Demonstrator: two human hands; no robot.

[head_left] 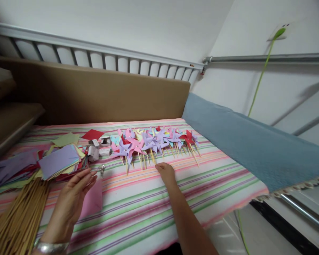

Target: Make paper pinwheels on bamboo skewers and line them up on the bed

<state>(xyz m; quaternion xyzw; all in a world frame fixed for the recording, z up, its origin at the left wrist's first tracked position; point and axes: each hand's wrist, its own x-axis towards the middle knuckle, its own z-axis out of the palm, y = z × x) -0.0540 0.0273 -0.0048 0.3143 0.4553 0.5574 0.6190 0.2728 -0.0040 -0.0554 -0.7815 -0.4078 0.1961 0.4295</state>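
My right hand (166, 173) is closed in a pinch on the lower end of a wooden stick that belongs to a lavender pinwheel (150, 141). This pinwheel lies at the front of a crowded group of paper pinwheels in pink, purple, red, yellow and blue. My left hand (74, 193), with a silver bracelet at the wrist, hovers with loosely extended fingers and holds nothing that I can make out. Just past its fingertips is a small heap of shiny metal pins (102, 170). A pink paper square (92, 201) lies partly hidden behind that hand.
Bundled wooden sticks (21, 212) lie at the near left, below stacks of coloured paper (60, 161). Small white boxes (93, 153) stand beside a red paper sheet (92, 134). A striped cloth (138, 205) covers the surface, with a brown padded board (108, 95) behind and blue fabric (244, 141) at right.
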